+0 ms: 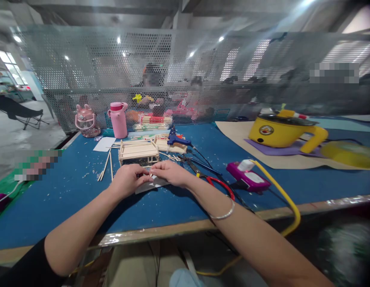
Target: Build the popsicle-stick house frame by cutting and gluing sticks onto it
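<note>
My left hand and my right hand meet at the middle of the blue table, fingers curled and pinched together over a small piece I cannot make out. Under them lies a white sheet. Just behind my hands stands a small frame built of wooden sticks. A silver bangle sits on my right wrist.
Loose wooden sticks lie left of the frame. A blue glue gun, red-handled scissors, a pink device with yellow cable, a yellow pot and a pink bottle stand around. A perforated mesh screen backs the table.
</note>
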Motion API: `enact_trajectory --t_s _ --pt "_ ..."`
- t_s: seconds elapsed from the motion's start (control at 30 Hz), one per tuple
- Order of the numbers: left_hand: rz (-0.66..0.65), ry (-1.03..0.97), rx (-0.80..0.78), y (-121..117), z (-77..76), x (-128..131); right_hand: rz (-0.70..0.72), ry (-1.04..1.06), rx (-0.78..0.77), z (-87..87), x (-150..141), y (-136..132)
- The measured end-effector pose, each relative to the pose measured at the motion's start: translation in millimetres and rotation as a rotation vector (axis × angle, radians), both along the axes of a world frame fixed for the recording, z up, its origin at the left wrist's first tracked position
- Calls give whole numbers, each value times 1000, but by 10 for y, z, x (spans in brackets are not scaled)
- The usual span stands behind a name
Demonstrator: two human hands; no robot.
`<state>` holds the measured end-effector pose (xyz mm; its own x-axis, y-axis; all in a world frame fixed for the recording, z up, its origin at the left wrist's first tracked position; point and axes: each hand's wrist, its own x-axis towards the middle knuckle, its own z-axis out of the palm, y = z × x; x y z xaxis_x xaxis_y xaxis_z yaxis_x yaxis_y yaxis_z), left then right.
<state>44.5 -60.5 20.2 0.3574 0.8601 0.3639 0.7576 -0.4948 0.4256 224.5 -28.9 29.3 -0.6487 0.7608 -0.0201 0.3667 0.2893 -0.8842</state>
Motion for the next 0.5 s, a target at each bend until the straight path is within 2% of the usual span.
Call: enact_trajectory --t_s 0.13,0.2,0.33,0.5 --pt "-133 -91 -90 5 -23 3 88 -54 76 38 25 -3" --pt "-159 -89 -117 -2 -13 1 51 -60 109 30 23 2" --pt "-90 -25 -61 -26 27 1 -100 -40 197 -10 -13 1" --pt "-13 108 -20 -13 19 7 -128 -102 270 -41 -41 -6"
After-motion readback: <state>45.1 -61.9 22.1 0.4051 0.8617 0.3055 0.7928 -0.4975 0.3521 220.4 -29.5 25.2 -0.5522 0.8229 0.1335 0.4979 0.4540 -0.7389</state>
